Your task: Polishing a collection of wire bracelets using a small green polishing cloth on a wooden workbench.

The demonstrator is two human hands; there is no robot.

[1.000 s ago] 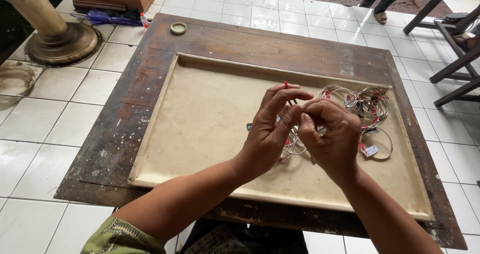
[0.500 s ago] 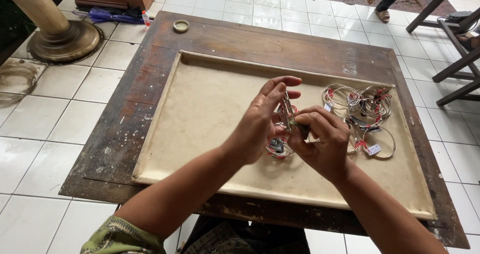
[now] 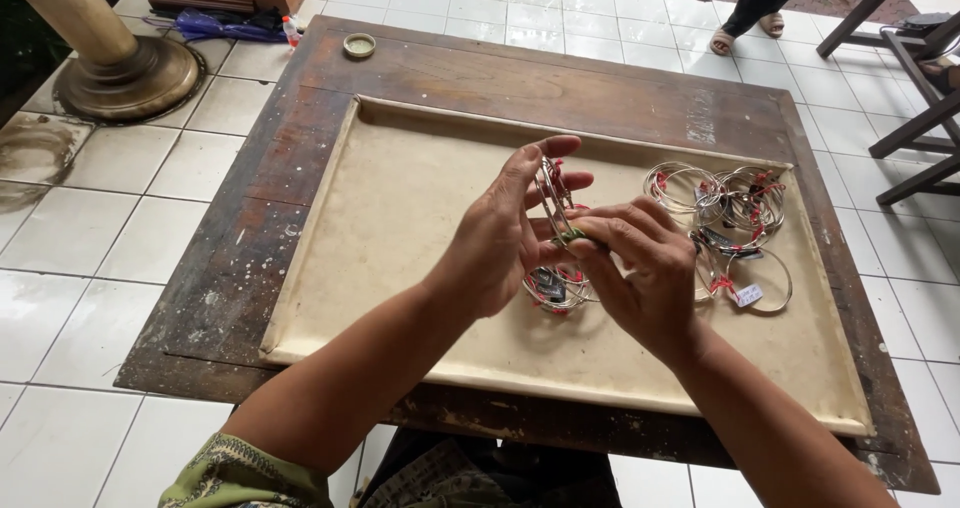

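My left hand (image 3: 500,238) holds a small stack of thin silver bangles (image 3: 552,190) upright above a low wooden table with a beige recessed top (image 3: 400,218). My right hand (image 3: 640,268) pinches the lower edge of the same stack, where a bit of green band shows. Another bundle of bangles (image 3: 555,290) lies on the beige top just below my hands. To the right lies a loose pile of silver bangles with red ties and small tags (image 3: 730,218).
A small round lid (image 3: 359,45) sits on the dark table frame at the far left corner. A column base (image 3: 125,73) stands on the tiled floor at left. Dark chair legs (image 3: 915,68) and a person's sandalled feet (image 3: 745,30) are at the far right.
Both hands have lifted the stack of bangles off the beige top and turned it upright. The left fingers have opened around the stack's top.
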